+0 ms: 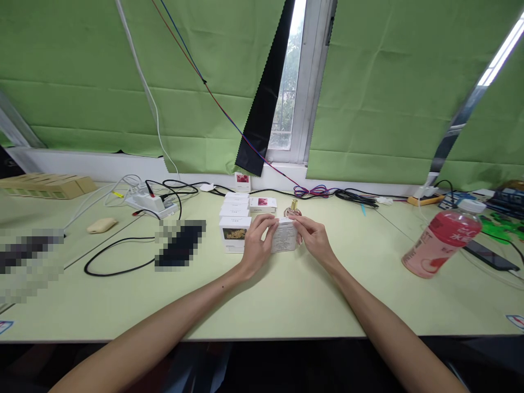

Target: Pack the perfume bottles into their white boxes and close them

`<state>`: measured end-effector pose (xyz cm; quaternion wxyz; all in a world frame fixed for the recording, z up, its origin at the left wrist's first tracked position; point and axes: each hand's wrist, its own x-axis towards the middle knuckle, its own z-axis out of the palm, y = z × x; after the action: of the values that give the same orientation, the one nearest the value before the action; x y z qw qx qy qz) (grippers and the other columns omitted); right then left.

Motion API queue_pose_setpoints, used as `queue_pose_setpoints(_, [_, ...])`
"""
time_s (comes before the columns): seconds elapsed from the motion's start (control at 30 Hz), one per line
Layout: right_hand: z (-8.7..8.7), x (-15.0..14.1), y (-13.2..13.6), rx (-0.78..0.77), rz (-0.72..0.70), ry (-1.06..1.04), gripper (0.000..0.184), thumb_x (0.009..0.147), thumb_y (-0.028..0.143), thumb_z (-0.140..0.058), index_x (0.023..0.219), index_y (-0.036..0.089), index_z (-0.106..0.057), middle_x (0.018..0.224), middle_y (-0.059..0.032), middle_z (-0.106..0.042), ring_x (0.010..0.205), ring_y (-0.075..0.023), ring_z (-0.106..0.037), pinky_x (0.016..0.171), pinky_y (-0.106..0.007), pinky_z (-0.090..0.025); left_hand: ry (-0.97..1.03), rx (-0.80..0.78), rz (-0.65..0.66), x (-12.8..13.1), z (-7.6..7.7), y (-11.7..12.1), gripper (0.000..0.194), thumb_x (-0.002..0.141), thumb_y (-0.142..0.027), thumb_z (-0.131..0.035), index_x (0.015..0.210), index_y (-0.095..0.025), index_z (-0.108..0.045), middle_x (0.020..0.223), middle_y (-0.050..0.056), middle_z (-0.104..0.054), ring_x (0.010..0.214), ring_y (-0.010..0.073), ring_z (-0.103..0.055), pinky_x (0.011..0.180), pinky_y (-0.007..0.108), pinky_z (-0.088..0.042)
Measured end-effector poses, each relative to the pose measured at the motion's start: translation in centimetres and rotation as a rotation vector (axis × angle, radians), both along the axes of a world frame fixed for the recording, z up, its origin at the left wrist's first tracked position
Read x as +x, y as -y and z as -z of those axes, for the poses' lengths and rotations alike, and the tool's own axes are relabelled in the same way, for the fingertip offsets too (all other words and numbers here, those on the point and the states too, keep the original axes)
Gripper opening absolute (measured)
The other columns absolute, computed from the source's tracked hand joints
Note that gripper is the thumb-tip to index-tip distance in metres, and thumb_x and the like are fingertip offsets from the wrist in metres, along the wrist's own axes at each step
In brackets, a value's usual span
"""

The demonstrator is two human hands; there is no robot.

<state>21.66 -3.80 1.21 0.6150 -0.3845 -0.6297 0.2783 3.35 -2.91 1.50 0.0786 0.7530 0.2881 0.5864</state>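
Between my hands, on the table [286, 300], stands a small white box [284, 238] with fine grey print on the side facing me. My left hand [258, 243] pinches its top left edge between thumb and fingers. At the top right corner, the fingers of my right hand [315, 240] are closed on the same box. Just left of my left hand is a row of several white boxes [234, 222], the front one showing a brown picture. Behind my hands lie another white box [263, 205] with a pink picture and a small glass bottle [293, 209] with a gold top.
A pink drink bottle [442, 240] stands at the right, near a dark phone [489, 254]. To the left are a white power strip [149, 203], a looped black cable [118, 273], a pale yellow case [102, 225] and a blurred dark object [180, 245]. Cables run along the back.
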Motion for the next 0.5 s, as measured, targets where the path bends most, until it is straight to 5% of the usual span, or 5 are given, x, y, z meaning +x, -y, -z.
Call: queue_pose_setpoints(0.5, [0.50, -0.15, 0.03, -0.037, -0.033, -0.028, 0.042, 0.084, 0.047, -0.074, 0.114, 0.017, -0.077, 0.093, -0.0083, -0.075, 0.063, -0.0145, -0.059, 0.051, -0.026, -0.047, -0.044, 0.006, -0.041, -0.10, 0.31, -0.08, 0.018, 0.100, -0.025, -0.059, 0.112, -0.022, -0.071, 0.113, 0.007, -0.069, 0.108, 0.0197, -0.066, 0.093, 0.034, -0.055])
